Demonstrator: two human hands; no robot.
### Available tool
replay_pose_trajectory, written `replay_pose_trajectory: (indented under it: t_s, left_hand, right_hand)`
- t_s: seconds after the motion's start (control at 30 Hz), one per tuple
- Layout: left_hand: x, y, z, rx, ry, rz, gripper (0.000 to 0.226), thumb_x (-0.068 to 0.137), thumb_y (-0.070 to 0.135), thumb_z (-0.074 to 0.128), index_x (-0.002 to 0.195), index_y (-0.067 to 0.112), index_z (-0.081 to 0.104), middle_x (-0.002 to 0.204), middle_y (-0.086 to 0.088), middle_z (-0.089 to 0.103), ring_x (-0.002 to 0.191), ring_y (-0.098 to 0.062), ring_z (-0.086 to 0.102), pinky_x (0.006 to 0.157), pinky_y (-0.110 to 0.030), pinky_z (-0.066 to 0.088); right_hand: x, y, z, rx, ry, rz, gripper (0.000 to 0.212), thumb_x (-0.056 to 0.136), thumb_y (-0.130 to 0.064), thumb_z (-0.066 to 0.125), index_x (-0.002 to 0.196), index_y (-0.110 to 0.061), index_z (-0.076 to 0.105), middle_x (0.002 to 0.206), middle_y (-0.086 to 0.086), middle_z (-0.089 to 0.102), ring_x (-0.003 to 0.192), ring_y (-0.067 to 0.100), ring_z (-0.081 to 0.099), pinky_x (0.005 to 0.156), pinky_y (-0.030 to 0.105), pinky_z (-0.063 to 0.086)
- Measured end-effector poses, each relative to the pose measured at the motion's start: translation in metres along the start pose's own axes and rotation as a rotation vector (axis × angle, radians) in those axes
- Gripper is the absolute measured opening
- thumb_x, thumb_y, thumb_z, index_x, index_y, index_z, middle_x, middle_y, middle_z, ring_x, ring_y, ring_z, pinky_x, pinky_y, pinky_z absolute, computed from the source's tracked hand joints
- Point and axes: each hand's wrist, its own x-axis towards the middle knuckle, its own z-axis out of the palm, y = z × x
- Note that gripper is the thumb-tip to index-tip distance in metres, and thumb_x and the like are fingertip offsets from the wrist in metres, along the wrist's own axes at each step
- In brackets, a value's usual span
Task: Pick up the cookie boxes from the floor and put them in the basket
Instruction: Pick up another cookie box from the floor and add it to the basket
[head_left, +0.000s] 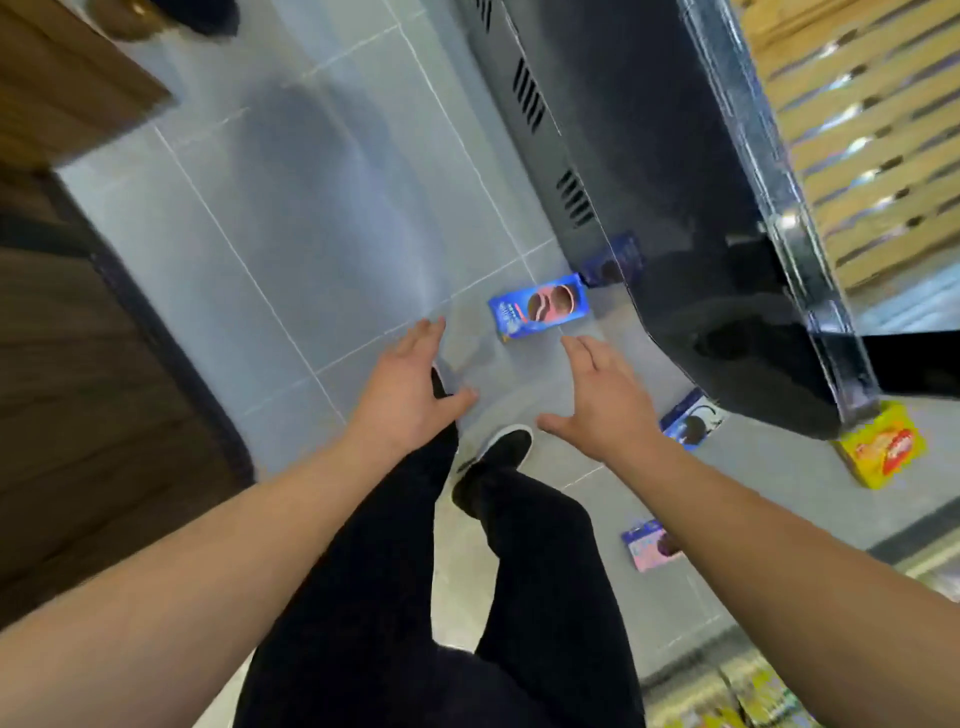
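Observation:
A blue cookie box (540, 309) lies flat on the grey tiled floor, just ahead of both hands. My left hand (410, 384) and my right hand (597, 400) hover above the floor with fingers spread, holding nothing. A second blue box (691, 423) lies to the right of my right hand, at the foot of a dark cabinet. A pink box (649, 545) shows beside my right forearm, partly hidden by it. A yellow box (883, 449) lies further right. No basket is in sight.
A glossy black cabinet (675, 208) runs along the right, reflecting a box near its base. Wooden furniture (78, 364) stands on the left. My legs in black trousers and a black shoe (506, 447) are below the hands. Packaged goods (753, 696) show at the bottom right.

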Motion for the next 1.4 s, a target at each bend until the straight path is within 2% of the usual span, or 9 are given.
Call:
replay_pose_trajectory:
  t_s: [0.17, 0.43, 0.53, 0.73, 0.87, 1.07, 1.17, 1.27, 1.4]
  left_hand:
    - [0.073, -0.042, 0.052, -0.075, -0.004, -0.076, 0.093, 0.075, 0.044, 0.074, 0.15, 0.019, 0.025, 0.156, -0.004, 0.026, 0.142, -0.023, 0.028, 0.113, -0.036, 0.028]
    - [0.212, -0.116, 0.202, -0.12, -0.036, -0.071, 0.101, 0.071, 0.046, 0.075, 0.151, 0.016, 0.021, 0.157, -0.007, 0.023, 0.145, -0.02, 0.021, 0.116, -0.03, 0.018]
    - [0.256, -0.139, 0.257, -0.142, -0.044, -0.085, 0.106, 0.07, 0.044, 0.077, 0.152, 0.018, 0.015, 0.159, -0.006, 0.016, 0.146, -0.02, 0.017, 0.116, -0.03, 0.017]
    - [0.341, -0.172, 0.351, -0.001, -0.021, 0.01, 0.124, 0.059, 0.046, 0.084, 0.152, 0.011, 0.009, 0.159, -0.012, 0.008, 0.145, -0.031, 0.014, 0.119, -0.037, 0.016]
    - [0.372, -0.183, 0.382, -0.037, 0.084, 0.019, 0.115, 0.055, 0.039, 0.077, 0.151, 0.016, 0.018, 0.154, -0.013, 0.023, 0.133, -0.034, 0.034, 0.11, -0.043, 0.033]
    - [0.339, -0.177, 0.359, -0.14, 0.034, -0.012, 0.111, 0.055, 0.045, 0.071, 0.15, 0.013, 0.022, 0.147, -0.012, 0.032, 0.127, -0.034, 0.039, 0.107, -0.04, 0.036]
    - [0.297, -0.164, 0.304, -0.167, 0.016, -0.011, 0.112, 0.051, 0.056, 0.059, 0.148, 0.011, 0.026, 0.144, -0.012, 0.033, 0.128, -0.031, 0.041, 0.108, -0.036, 0.035]
    - [0.245, -0.141, 0.227, -0.173, 0.012, 0.017, 0.113, 0.049, 0.052, 0.061, 0.148, 0.008, 0.027, 0.143, -0.013, 0.035, 0.129, -0.027, 0.042, 0.108, -0.03, 0.036]
    - [0.169, -0.109, 0.135, -0.126, -0.023, 0.031, 0.114, 0.047, 0.053, 0.062, 0.147, 0.01, 0.027, 0.143, -0.011, 0.033, 0.129, -0.026, 0.043, 0.106, -0.033, 0.039]
  right_hand:
    - [0.1, 0.02, 0.033, -0.056, -0.05, -0.039, 0.099, 0.074, -0.053, 0.073, 0.151, -0.017, 0.021, 0.154, 0.003, 0.028, 0.143, 0.025, 0.022, 0.117, 0.034, 0.019]
    - [0.273, 0.085, 0.154, -0.188, -0.121, -0.095, 0.101, 0.069, -0.046, 0.08, 0.149, -0.017, 0.026, 0.15, 0.006, 0.033, 0.138, 0.028, 0.029, 0.111, 0.037, 0.027]
    - [0.332, 0.103, 0.2, -0.272, -0.03, -0.137, 0.103, 0.061, -0.046, 0.085, 0.144, -0.018, 0.031, 0.147, 0.006, 0.036, 0.135, 0.029, 0.032, 0.109, 0.039, 0.03]
    - [0.426, 0.143, 0.272, -0.452, 0.07, -0.184, 0.118, 0.057, -0.045, 0.082, 0.152, -0.02, 0.015, 0.157, 0.008, 0.021, 0.144, 0.038, 0.016, 0.114, 0.049, 0.021]
    - [0.445, 0.159, 0.295, -0.504, 0.197, -0.233, 0.104, 0.062, -0.039, 0.077, 0.149, -0.017, 0.024, 0.15, 0.012, 0.033, 0.14, 0.043, 0.024, 0.111, 0.053, 0.025]
    - [0.419, 0.149, 0.276, -0.46, 0.117, -0.327, 0.105, 0.057, -0.048, 0.078, 0.145, -0.016, 0.03, 0.139, 0.008, 0.043, 0.131, 0.038, 0.038, 0.1, 0.047, 0.038]
    - [0.379, 0.116, 0.242, -0.416, 0.073, -0.333, 0.107, 0.055, -0.052, 0.077, 0.145, -0.016, 0.03, 0.137, 0.008, 0.043, 0.129, 0.035, 0.039, 0.1, 0.045, 0.038]
    - [0.322, 0.07, 0.186, -0.349, 0.014, -0.329, 0.113, 0.051, -0.05, 0.079, 0.146, -0.018, 0.026, 0.139, 0.005, 0.04, 0.129, 0.032, 0.037, 0.103, 0.045, 0.038]
    - [0.238, 0.023, 0.123, -0.231, -0.041, -0.323, 0.118, 0.052, -0.048, 0.081, 0.149, -0.021, 0.019, 0.146, 0.004, 0.033, 0.136, 0.032, 0.027, 0.11, 0.045, 0.03]
